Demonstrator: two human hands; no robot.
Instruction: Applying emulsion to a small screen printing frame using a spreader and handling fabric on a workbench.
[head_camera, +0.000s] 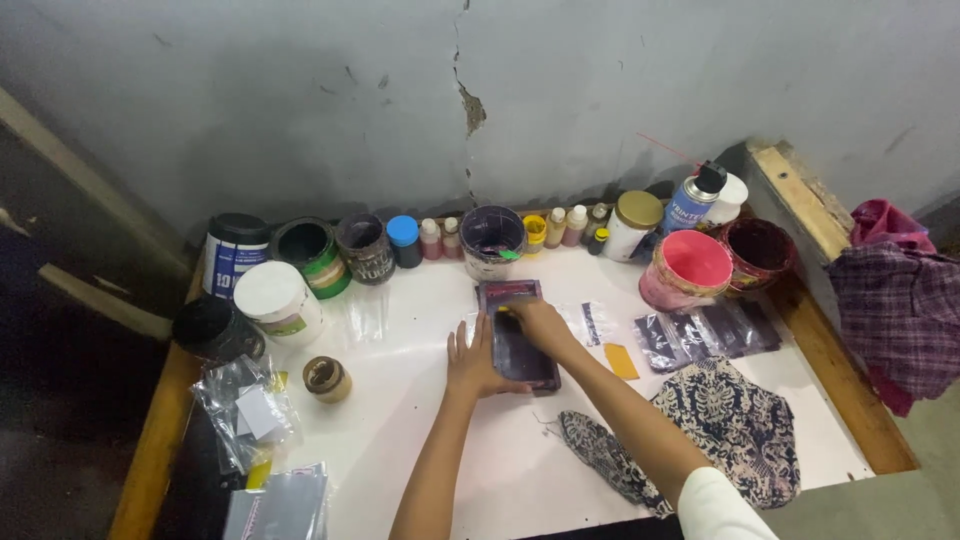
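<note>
A white-topped counter (420, 440) with a wooden edge is seen from above, set against a cracked grey wall (600, 90). At its middle lies a small rectangular screen frame with a dark purple-stained mesh (515, 335). The left hand (472, 362) is laid flat and open on the counter, fingers spread, pressed against the frame's left side. The right hand (538, 325) is closed over something yellowish at the frame's upper part; what is gripped cannot be made out clearly.

Along the wall a row of containers is lined up: a blue-and-white tub with a black lid (232, 250), an open green-labelled tin (312, 255), a dark-stained plastic cup (492, 238), several small squeeze bottles (565, 225), a jar with a gold lid (634, 224) and a pink open bucket (686, 270). A white-lidded tub (278, 300) and a small round brass-coloured tin (326, 378) stand to the left of the hands. A patterned dark blue and white cloth (730, 430) lies to the right, beside the right forearm. Clear plastic sleeves (705, 335) are spread near the pink bucket.
</note>
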